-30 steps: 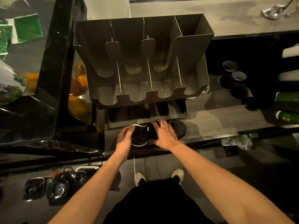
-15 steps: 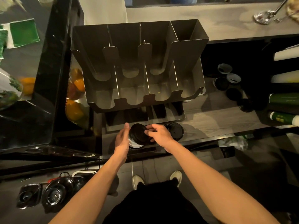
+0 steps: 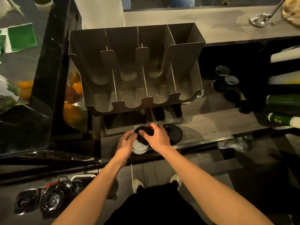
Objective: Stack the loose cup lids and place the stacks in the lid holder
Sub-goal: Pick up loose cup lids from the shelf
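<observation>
Dim café table [image 3: 211,120]: left hand [image 3: 125,142] holds white lids [image 3: 138,147], right hand [image 3: 158,137] grips a black lid [image 3: 140,137]; misaligned rims could topple the stack.

Legible text: none. Dark green cylindrical sleeve with a white end [image 3: 284,120], lying at the far right beside the grey wood-grain counter [image 3: 211,120]: a small block of pale yellowish printed marks near the white end, too small and blurred to read.
</observation>
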